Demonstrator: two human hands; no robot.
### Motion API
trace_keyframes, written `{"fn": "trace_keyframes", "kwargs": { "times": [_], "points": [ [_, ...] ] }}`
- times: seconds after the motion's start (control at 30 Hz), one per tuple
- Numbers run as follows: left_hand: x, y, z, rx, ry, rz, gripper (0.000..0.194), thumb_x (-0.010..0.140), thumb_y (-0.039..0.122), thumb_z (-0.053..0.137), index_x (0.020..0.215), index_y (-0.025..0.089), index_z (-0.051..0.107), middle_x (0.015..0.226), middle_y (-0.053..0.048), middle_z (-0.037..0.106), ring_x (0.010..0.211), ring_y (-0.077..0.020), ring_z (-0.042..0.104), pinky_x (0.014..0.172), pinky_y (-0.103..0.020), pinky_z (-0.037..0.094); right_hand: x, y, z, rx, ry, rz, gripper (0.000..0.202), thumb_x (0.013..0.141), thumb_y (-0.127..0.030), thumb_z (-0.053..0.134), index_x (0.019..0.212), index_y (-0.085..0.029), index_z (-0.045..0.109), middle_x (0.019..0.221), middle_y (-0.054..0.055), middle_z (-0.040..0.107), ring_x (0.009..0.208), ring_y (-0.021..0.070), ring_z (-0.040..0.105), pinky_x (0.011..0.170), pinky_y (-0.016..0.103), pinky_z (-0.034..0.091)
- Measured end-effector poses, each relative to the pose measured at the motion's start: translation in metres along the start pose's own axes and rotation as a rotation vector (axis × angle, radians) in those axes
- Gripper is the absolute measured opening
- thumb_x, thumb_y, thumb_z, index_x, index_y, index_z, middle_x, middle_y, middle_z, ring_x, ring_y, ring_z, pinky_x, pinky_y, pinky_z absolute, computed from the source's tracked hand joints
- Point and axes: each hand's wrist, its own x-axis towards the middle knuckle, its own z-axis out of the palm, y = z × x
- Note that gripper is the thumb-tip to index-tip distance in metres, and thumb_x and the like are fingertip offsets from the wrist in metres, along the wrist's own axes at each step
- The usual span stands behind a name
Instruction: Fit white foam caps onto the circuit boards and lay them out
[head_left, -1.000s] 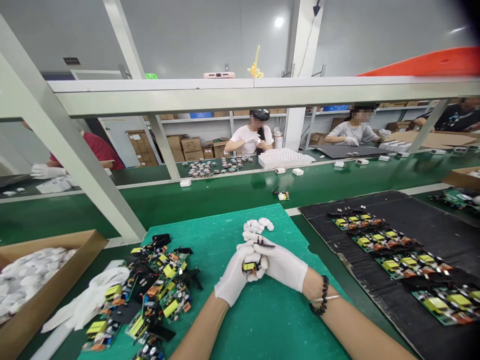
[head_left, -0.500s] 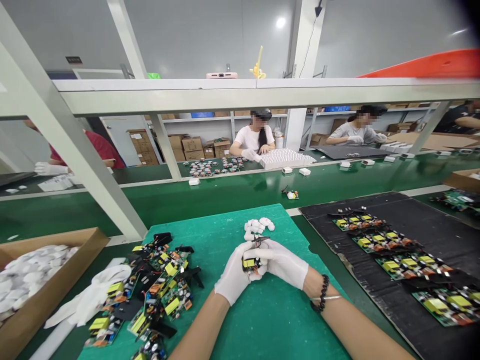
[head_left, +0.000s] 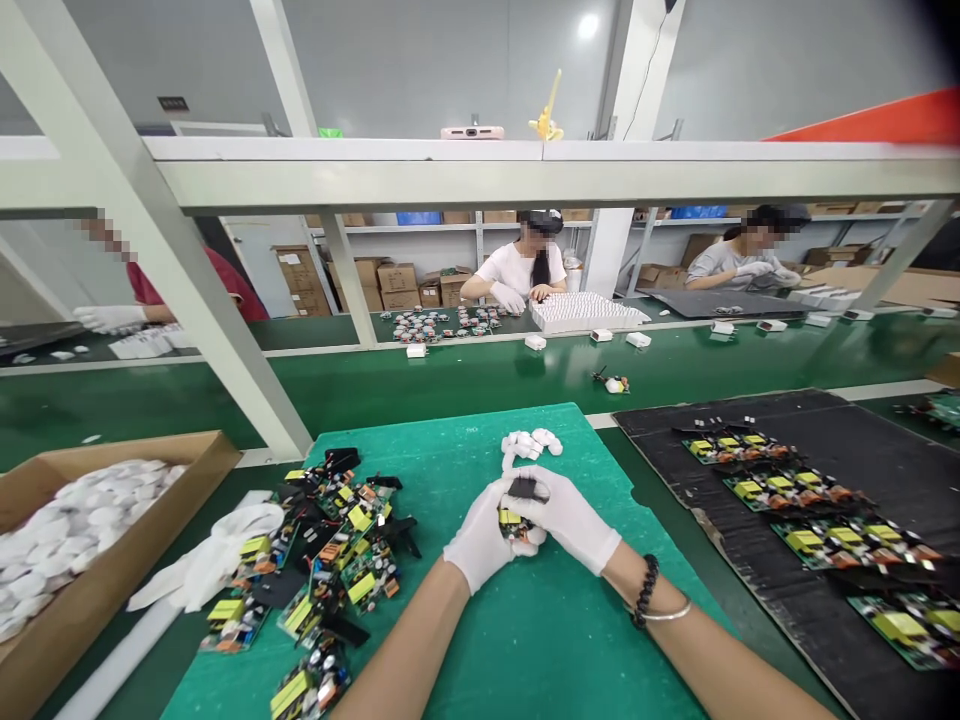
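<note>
Both my hands wear white gloves and meet over the green mat (head_left: pixel 555 640). Between them is a small circuit board (head_left: pixel 513 520) with a yellow-wrapped transformer and a black flap on top. My left hand (head_left: pixel 480 535) is closed round the board's left side. Fingers of my right hand (head_left: pixel 566 515) press on the black flap (head_left: pixel 525 488) from above. Just beyond my hands lies a small heap of white pieces (head_left: pixel 532 442). To the left, a pile of similar circuit boards (head_left: pixel 360 520) covers part of the mat.
A cardboard box (head_left: pixel 202 450) of white pieces stands at far left, beside loose white gloves (head_left: pixel 217 550). Rows of boards lie on a black sheet (head_left: pixel 675 480) at right. Behind runs a green conveyor (head_left: pixel 465 375) carrying white housings and one board. Co-workers sit beyond it.
The black flap, seen edge-on before, now lies flat over the board beneath my right fingers. The view has shifted left, and another white housing shows on the conveyor.
</note>
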Motion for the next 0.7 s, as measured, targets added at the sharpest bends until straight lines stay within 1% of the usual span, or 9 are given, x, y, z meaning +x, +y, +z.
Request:
{"fn": "trace_keyframes", "kwargs": {
  "times": [0.07, 0.1, 0.17, 0.23, 0.33, 0.47, 0.53, 0.6, 0.7],
  "points": [
    [0.0, 0.0, 0.0, -0.011, 0.012, -0.013, 0.021, 0.07, 0.032, 0.049, 0.079, 0.014, 0.055, 0.053, 0.0, 0.049, 0.042, -0.0128, 0.048, 0.037, -0.02, 0.016, 0.0, 0.0, -0.001, -0.034, -0.006, -0.051, 0.035, 0.063, -0.034, 0.068, 0.093, -0.018, 0.06, 0.097, 0.006, 0.062, 0.094, 0.0225, 0.056, 0.085, 0.036, 0.043],
    [0.0, 0.0, 0.001, -0.003, 0.02, -0.019, 0.021, 0.069, 0.032, 0.049, 0.079, 0.014, 0.055, 0.053, 0.0, 0.049, 0.042, -0.0131, 0.048, 0.037, -0.02, 0.016, 0.0, 0.0, -0.003, -0.022, -0.035, -0.062, 0.036, 0.063, -0.033, 0.068, 0.095, -0.018, 0.059, 0.099, 0.006, 0.062, 0.095, 0.0224, 0.056, 0.086, 0.036, 0.043],
    [0.0, 0.002, 0.004, 0.016, 0.036, -0.015, 0.022, 0.069, 0.033, 0.049, 0.077, 0.013, 0.055, 0.05, 0.0, 0.047, 0.041, -0.0133, 0.048, 0.036, -0.02, 0.015, 0.0, 0.001, -0.006, 0.039, -0.116, -0.055, 0.041, 0.064, -0.031, 0.067, 0.102, -0.019, 0.056, 0.103, 0.006, 0.06, 0.098, 0.0222, 0.055, 0.086, 0.036, 0.043],
    [-0.001, 0.002, 0.009, 0.036, 0.056, 0.007, 0.024, 0.07, 0.035, 0.048, 0.074, 0.013, 0.054, 0.049, 0.0, 0.047, 0.04, -0.013, 0.047, 0.036, -0.02, 0.015, 0.0, 0.002, -0.008, 0.102, -0.16, -0.024, 0.042, 0.067, -0.031, 0.066, 0.106, -0.02, 0.055, 0.107, 0.006, 0.059, 0.1, 0.0224, 0.054, 0.087, 0.037, 0.043],
    [-0.001, 0.001, 0.015, 0.078, 0.134, 0.046, 0.025, 0.069, 0.037, 0.049, 0.071, 0.013, 0.054, 0.049, -0.001, 0.049, 0.039, -0.0123, 0.046, 0.035, -0.02, 0.016, 0.0, 0.005, -0.005, 0.094, -0.098, 0.012, 0.037, 0.069, -0.033, 0.063, 0.103, -0.019, 0.056, 0.104, 0.007, 0.06, 0.1, 0.0231, 0.054, 0.087, 0.038, 0.042],
    [-0.002, -0.003, 0.017, 0.07, 0.222, 0.117, 0.016, 0.063, 0.03, 0.056, 0.067, 0.016, 0.051, 0.047, 0.002, 0.047, 0.037, -0.01, 0.044, 0.035, -0.019, 0.019, -0.002, 0.009, 0.004, 0.021, -0.033, -0.02, 0.036, 0.068, -0.031, 0.064, 0.1, -0.019, 0.055, 0.097, 0.006, 0.061, 0.093, 0.0221, 0.056, 0.084, 0.038, 0.044],
    [-0.002, -0.004, 0.017, 0.046, 0.227, 0.13, 0.015, 0.062, 0.028, 0.057, 0.066, 0.017, 0.049, 0.048, 0.003, 0.048, 0.038, -0.0088, 0.042, 0.036, -0.019, 0.02, -0.003, 0.009, 0.007, -0.015, -0.02, -0.038, 0.035, 0.068, -0.03, 0.064, 0.1, -0.019, 0.054, 0.094, 0.005, 0.061, 0.09, 0.0216, 0.057, 0.083, 0.038, 0.044],
    [-0.003, -0.001, 0.016, 0.026, 0.207, 0.107, 0.015, 0.063, 0.03, 0.056, 0.065, 0.017, 0.048, 0.047, 0.004, 0.046, 0.037, -0.0083, 0.041, 0.036, -0.019, 0.018, -0.004, 0.006, 0.006, 0.0, -0.033, -0.035, 0.039, 0.066, -0.03, 0.065, 0.102, -0.019, 0.054, 0.096, 0.005, 0.061, 0.092, 0.0218, 0.056, 0.085, 0.039, 0.043],
    [-0.004, 0.004, 0.014, -0.02, 0.102, 0.016, 0.02, 0.067, 0.036, 0.052, 0.068, 0.016, 0.049, 0.049, 0.001, 0.047, 0.038, -0.0096, 0.042, 0.036, -0.02, 0.014, -0.004, -0.001, 0.0, 0.195, -0.135, 0.06, 0.043, 0.068, -0.033, 0.065, 0.108, -0.02, 0.053, 0.107, 0.006, 0.058, 0.103, 0.0225, 0.051, 0.09, 0.039, 0.039]
  ]
}}
